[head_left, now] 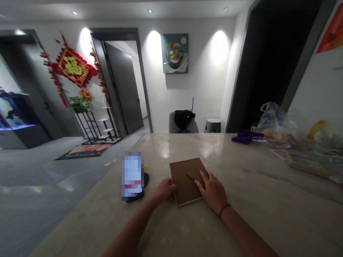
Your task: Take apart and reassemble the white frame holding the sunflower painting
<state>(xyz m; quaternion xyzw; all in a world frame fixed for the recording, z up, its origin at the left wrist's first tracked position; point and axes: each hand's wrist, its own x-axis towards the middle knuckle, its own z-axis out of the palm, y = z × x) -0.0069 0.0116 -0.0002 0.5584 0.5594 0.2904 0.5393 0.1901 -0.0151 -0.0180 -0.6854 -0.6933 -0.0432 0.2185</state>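
Observation:
A brown picture frame (184,176) lies face down on the pale marble table (241,214), its stand flap showing on the back. My left hand (164,190) curls against the frame's left edge near the front corner. My right hand (212,191) rests on the frame's right side, fingers laid over the back board and the flap.
A blurred upright phone on a dark stand (132,176) is left of the frame. At the far right lie a purple object (245,136), a clear plastic bag (276,123) and a wooden frame (307,164). A chair (183,122) stands behind the table.

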